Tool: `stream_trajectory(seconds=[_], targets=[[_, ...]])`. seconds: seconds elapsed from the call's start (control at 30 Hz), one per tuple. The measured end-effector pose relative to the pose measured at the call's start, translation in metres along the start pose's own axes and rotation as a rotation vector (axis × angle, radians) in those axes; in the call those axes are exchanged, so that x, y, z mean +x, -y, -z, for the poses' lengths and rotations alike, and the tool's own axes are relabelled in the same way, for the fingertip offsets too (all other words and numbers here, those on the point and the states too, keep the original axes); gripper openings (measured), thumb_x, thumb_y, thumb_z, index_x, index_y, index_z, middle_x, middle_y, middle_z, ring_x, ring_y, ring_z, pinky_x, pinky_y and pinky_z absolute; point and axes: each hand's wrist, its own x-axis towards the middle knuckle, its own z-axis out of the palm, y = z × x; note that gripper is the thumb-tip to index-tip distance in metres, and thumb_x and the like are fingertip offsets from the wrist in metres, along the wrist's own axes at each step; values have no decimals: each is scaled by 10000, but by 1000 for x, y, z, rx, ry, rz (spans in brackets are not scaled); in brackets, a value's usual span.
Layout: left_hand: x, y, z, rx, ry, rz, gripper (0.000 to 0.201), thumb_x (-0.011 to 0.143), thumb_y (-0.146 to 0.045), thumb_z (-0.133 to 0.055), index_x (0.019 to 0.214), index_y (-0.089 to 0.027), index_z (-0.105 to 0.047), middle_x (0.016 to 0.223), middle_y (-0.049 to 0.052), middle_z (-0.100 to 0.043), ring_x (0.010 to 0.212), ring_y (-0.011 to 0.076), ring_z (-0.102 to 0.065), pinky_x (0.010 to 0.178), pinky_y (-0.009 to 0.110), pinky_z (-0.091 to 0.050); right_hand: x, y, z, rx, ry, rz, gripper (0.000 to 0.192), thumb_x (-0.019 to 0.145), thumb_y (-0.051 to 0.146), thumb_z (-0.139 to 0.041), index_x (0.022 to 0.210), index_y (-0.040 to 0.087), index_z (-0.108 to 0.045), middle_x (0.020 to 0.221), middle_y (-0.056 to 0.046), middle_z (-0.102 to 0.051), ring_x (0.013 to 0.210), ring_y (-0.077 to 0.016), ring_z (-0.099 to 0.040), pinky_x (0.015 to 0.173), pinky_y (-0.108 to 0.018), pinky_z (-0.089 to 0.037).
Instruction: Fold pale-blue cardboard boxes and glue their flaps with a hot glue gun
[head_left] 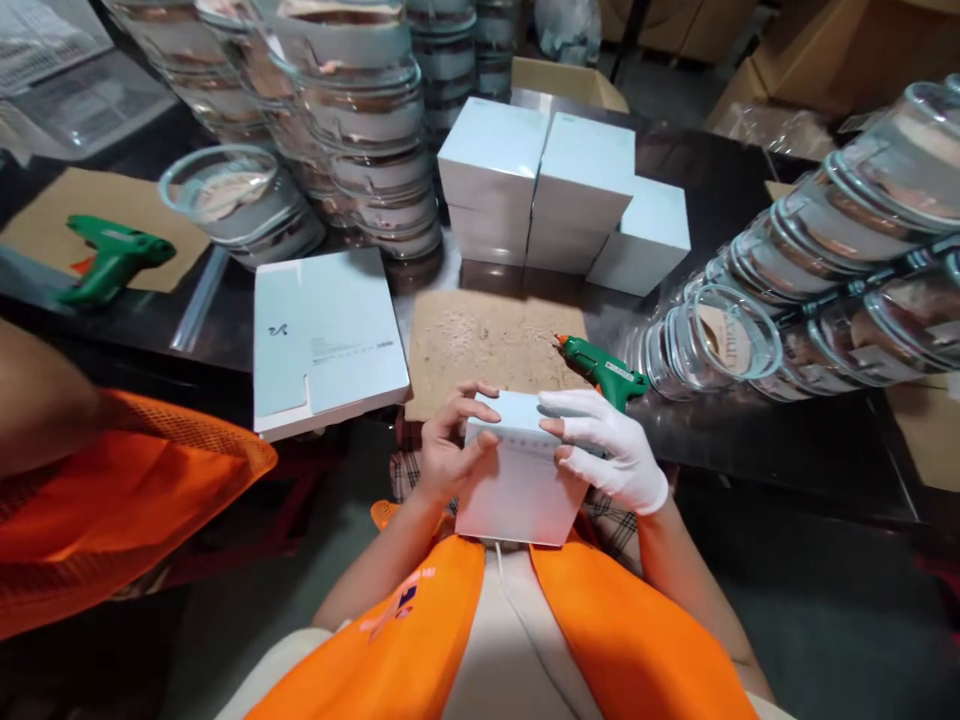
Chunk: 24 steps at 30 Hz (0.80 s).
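White card makes up the small box (517, 480) held over the person's lap, just at the near edge of the table; the bare left hand (448, 445) grips its left side with the thumb laid across the top flap, and the gloved right hand (611, 445) clasps its right side, fingers pressing the same flap down. Judging from that, the box is folded into shape and its top flap is being pressed shut, so the closing looks nearly done but not finished. Just beyond the right hand lies a green glue gun (600, 368), its nozzle resting at the edge of a cardboard mat (487, 345) speckled with dried glue. Further back, a cluster of finished white boxes (559, 190) stands stacked together, which suggests several are done, while a pile of flat box blanks (322, 335) to the left suggests many are left to fold. The dark table (750, 200) is crowded on both sides with stacks of clear round containers (825, 260), some leaning. A second green glue gun (112, 258) rests on another cardboard sheet at far left, beside another person's orange sleeve (127, 490). Brown cartons (840, 50) fill the room behind.
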Motion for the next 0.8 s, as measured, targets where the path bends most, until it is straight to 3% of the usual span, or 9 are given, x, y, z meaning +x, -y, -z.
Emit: stream_trajectory(seconds=[0.07, 0.23, 0.3, 0.4, 0.5, 0.57, 0.67, 0.73, 0.8], targets=[[1, -2, -3, 26, -14, -15, 404, 842, -592, -868, 829, -204, -759, 1052, 104, -701, 1095, 284, -727, 994, 451, -609, -3, -2, -7, 21, -62, -33, 195, 990, 335, -762, 1170, 286, -817, 1364, -112, -773, 1212, -262, -755, 1056, -463, -615], [7, -5, -10, 58, -82, -52, 416, 854, -603, -851, 832, -200, -752, 1073, 97, -698, 1120, 281, -725, 1022, 456, -601, -5, -11, -36, 181, -560, -69, 193, 931, 431, -840, 994, 266, -763, 1557, -81, -614, 1203, -268, -756, 1042, -473, -625], [9, -5, -11, 53, -70, -74, 394, 864, -591, -848, 841, -209, -754, 1067, 91, -708, 1127, 274, -724, 1034, 449, -599, -4, -16, -40, 186, -652, -70, 204, 933, 443, -834, 939, 261, -742, 1530, -71, -613, 1222, -275, -744, 1053, -482, -618], [10, -3, -9, 85, -71, -65, 404, 861, -597, -851, 839, -208, -744, 1066, 86, -718, 1122, 269, -732, 1021, 414, -590, -4, -22, -33, 87, -610, -145, 336, 909, 561, -825, 928, 240, -730, 1582, -109, -555, 1369, -323, -662, 1157, -505, -552], [14, -3, -7, 78, -223, -4, 399, 887, -594, -831, 890, -213, -715, 1106, 63, -710, 1105, 236, -732, 1006, 359, -573, -15, -23, -27, 109, -508, -308, 848, 763, 870, -762, 1365, 286, -638, 1758, -142, -321, 1570, -380, -460, 1224, -542, -484], [18, -7, -10, 3, -348, 10, 375, 911, -582, -814, 934, -231, -685, 1141, 35, -694, 1098, 204, -725, 999, 323, -569, -27, -17, -30, 226, -421, -444, 1107, 733, 934, -719, 1602, 320, -414, 1737, -174, -359, 1553, -372, -484, 1195, -543, -507], [29, -17, -20, -126, -351, 0, 424, 924, -681, -745, 1067, -289, -669, 1260, 30, -679, 1196, 217, -706, 1043, 348, -574, -34, -3, -32, 341, -330, -587, 1028, 827, 791, -772, 1637, 292, -382, 1533, -171, -602, 1350, -326, -668, 1128, -499, -565], [37, -23, -23, -166, -274, -63, 649, 845, -850, -688, 1309, -402, -618, 1479, 42, -616, 1441, 283, -583, 1151, 452, -538, -20, 2, -16, 265, -431, -554, 970, 850, 719, -786, 1632, 281, -413, 1448, -151, -660, 1253, -308, -711, 1080, -475, -599], [42, -25, -19, -114, -237, -157, 912, 737, -933, -705, 1512, -531, -439, 1695, 16, -439, 1638, 319, -347, 1238, 559, -462, 14, -4, 23, 49, -639, -450, 918, 904, 722, -694, 1653, 282, -397, 1464, -145, -645, 1263, -308, -697, 1071, -485, -607]])
